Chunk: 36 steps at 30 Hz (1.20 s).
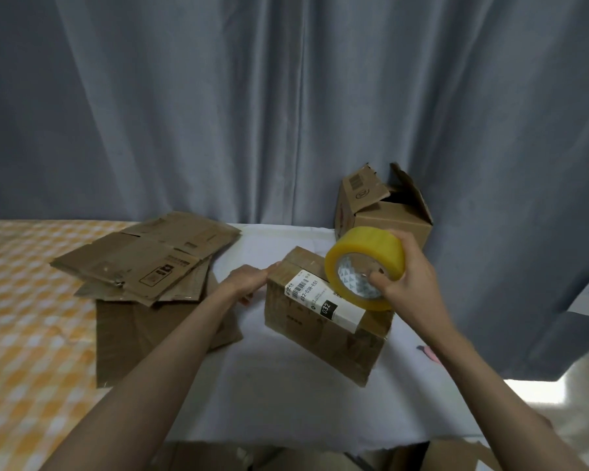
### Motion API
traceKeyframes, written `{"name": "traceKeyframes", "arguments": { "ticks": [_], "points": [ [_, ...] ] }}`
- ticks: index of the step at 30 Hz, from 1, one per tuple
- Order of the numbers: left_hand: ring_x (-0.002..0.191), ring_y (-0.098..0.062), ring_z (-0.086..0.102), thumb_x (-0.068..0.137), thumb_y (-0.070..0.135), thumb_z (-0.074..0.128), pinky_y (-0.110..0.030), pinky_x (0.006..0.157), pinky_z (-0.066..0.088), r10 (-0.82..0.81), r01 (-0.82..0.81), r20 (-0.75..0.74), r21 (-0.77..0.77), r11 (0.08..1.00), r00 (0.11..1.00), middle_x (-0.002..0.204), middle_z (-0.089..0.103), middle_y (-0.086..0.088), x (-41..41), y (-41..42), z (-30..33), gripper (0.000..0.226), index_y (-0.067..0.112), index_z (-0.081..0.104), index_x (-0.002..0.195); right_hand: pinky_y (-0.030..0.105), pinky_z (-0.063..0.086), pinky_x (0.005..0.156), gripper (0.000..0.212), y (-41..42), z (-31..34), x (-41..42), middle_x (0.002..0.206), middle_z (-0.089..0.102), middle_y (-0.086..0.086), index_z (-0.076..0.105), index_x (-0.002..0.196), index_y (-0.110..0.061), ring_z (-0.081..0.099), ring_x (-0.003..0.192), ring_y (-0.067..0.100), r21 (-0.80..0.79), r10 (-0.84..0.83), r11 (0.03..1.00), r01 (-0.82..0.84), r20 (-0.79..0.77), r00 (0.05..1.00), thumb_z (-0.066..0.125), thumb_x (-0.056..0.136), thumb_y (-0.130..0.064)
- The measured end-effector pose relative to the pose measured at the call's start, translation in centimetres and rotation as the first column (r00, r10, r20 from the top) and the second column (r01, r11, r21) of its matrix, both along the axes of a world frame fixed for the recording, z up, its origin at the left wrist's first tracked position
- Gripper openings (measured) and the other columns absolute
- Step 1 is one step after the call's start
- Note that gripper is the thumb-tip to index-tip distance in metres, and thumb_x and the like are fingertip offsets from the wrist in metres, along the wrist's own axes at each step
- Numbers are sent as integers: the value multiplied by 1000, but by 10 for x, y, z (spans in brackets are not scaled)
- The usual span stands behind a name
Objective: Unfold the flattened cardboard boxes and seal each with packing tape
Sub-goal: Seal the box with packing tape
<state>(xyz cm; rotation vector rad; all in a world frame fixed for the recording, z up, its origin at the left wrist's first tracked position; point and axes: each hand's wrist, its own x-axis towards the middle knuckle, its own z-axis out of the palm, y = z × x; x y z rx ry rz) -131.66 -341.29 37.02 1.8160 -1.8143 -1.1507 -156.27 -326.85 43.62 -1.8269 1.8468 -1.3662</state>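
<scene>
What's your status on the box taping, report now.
Left hand steadies labelled box at its far corner. Right hand grips yellow tape roll above it. Flattened boxes wait left; nothing in the way.

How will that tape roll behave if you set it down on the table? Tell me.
Set on its curved edge, the tape roll would probably roll. Laid flat, it should stay put. The right hand grips it through the core, so it seems stiff and light enough for one hand.
</scene>
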Motion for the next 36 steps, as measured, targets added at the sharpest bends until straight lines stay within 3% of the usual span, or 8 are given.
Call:
{"name": "traceKeyframes", "arguments": {
  "ticks": [3,6,11,18,21,24,29,36],
  "points": [
    [103,-22,68,94,44,62,-38,98,52,75,-116,-115,-406,907,991,117,72,-4,1,-1,7,38,13,74,111,28,48,80,65,0,-11,1,123,46,-7,36,134,-31,50,107,14,-8,-48,999,49,106,993,75,84,-15],
    [92,-20,72,101,45,51,-43,96,55,1,-112,-390,-262,959,921,101,76,-3,-6,8,21,41,13,75,107,29,50,78,51,3,-29,6,116,52,-2,42,126,-26,55,102,17,-23,-150,987,159,215,965,73,86,-16],
    [110,-24,60,104,51,33,-32,91,42,-64,40,-76,-286,957,995,119,67,-7,-20,32,27,56,12,72,110,23,46,79,40,8,-58,24,107,53,-11,41,117,-36,54,99,8,-55,-159,976,210,477,864,65,92,-17],
    [122,-31,51,108,38,29,-31,91,36,-104,158,173,-330,931,979,139,55,-19,0,67,29,48,8,55,134,40,57,86,35,-10,-47,6,105,62,1,50,112,-37,64,100,20,8,-31,999,31,529,848,61,94,-9],
    [150,-18,20,107,40,31,-30,118,19,-215,280,196,-423,862,957,165,19,-6,2,91,12,59,14,18,158,44,57,91,39,-11,-46,3,107,61,0,48,106,-45,64,100,17,2,15,1000,-18,503,864,61,94,-10],
    [152,-8,-8,103,52,30,-27,121,-2,-236,379,316,-540,752,919,166,-8,3,-2,92,-4,71,17,3,159,35,58,88,41,-10,-48,2,109,59,-4,47,111,-45,62,101,13,-23,58,998,-54,501,864,62,94,-11],
    [153,-9,-5,95,69,17,-31,123,-2,-168,492,507,-617,614,845,167,4,2,-9,88,-11,84,17,9,160,26,56,81,42,-9,-47,-2,109,59,-7,47,122,-34,62,100,10,-7,65,998,-70,458,887,70,91,-17],
    [153,-17,10,93,66,11,-26,119,-2,-148,519,550,-616,592,822,165,19,-4,-15,95,-3,84,13,23,157,24,57,75,41,-14,-43,-1,109,65,-3,51,118,-26,66,100,10,46,87,991,-123,471,878,76,86,-21]
  ]
}}
